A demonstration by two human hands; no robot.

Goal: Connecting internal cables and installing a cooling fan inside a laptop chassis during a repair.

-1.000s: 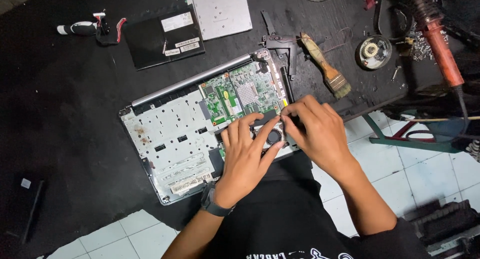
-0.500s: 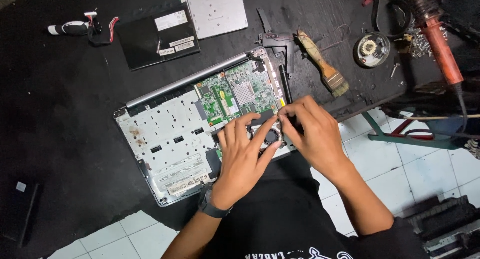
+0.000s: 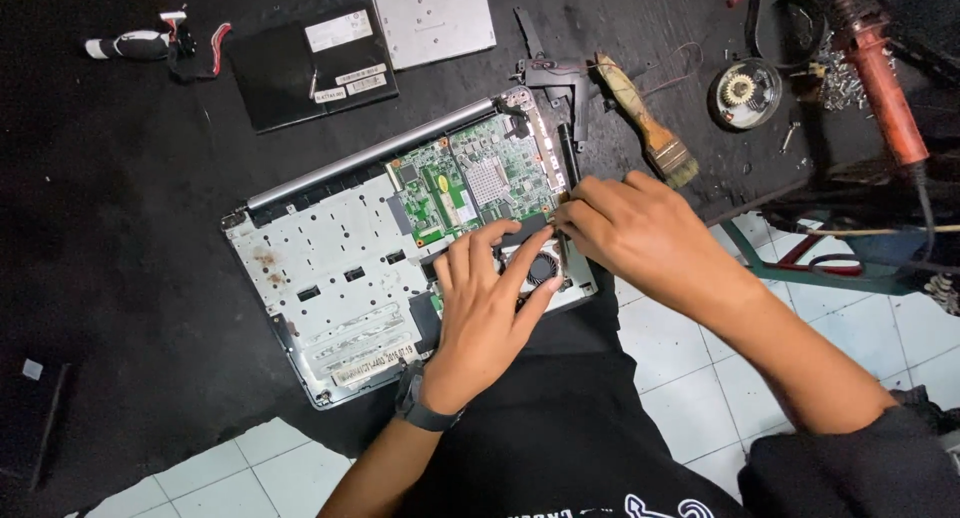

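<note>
While flat on one opened laptop point(image 3: 330, 278), two hands: left hand point(image 3: 490, 308) open-gripped, right hand point(image 3: 630, 228) grip uncertain.

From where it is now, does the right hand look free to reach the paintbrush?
Probably yes. The right hand sits at the opened laptop's right edge, and the paintbrush lies just beyond its knuckles on the black mat, with nothing between them.

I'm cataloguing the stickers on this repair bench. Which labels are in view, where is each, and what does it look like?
White labels: three rectangular stickers, one large and two small, on the black flat part behind the laptop.
Pale label strip: long, narrow, on the opened laptop base's near edge, left of the left hand.
Small white square: on the dark mat, far left; possibly a sticker.
No screens or packages.
</note>
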